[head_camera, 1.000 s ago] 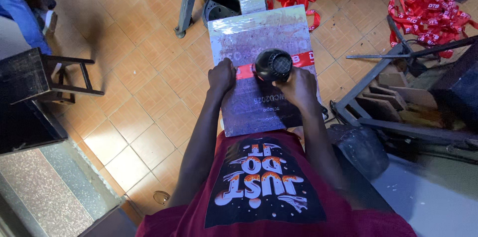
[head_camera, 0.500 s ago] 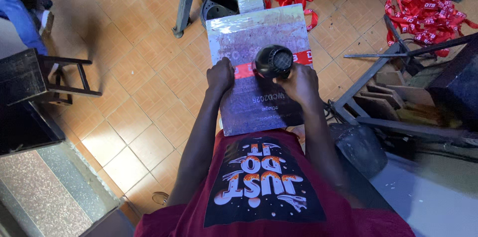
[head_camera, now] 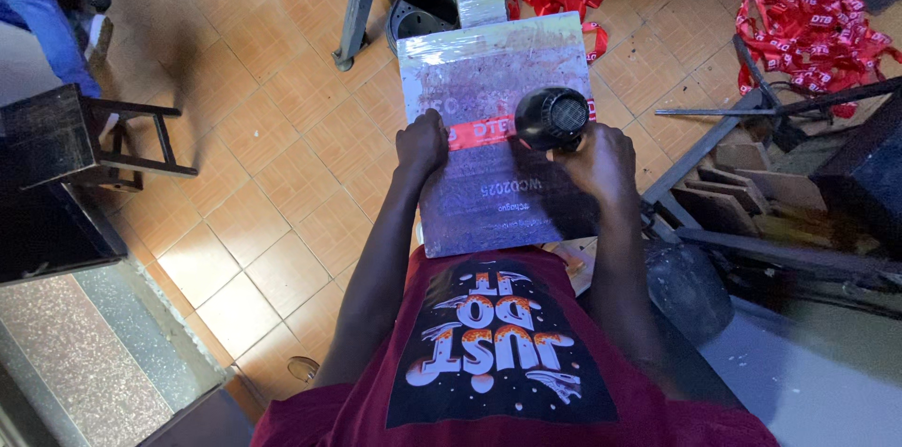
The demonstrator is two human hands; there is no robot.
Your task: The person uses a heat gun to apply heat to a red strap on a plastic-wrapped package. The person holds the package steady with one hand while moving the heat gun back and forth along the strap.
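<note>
Two hands at a red ribbon laid across a wrapped board.

The left hand (head_camera: 420, 143) presses closed fingers on the red ribbon (head_camera: 477, 132), which runs crosswise over the board (head_camera: 489, 193), its long axis from left edge to right edge; the right hand (head_camera: 601, 165) is wrapped round the grip of a black heat gun (head_camera: 552, 117), nozzle aimed down at the ribbon just right of the left hand; the ribbon's right end is hidden behind the gun; the board's near edge is cut off by the red shirt (head_camera: 498, 362); more ribbon (head_camera: 808, 24) lies heaped on the floor (head_camera: 263, 127).
</note>
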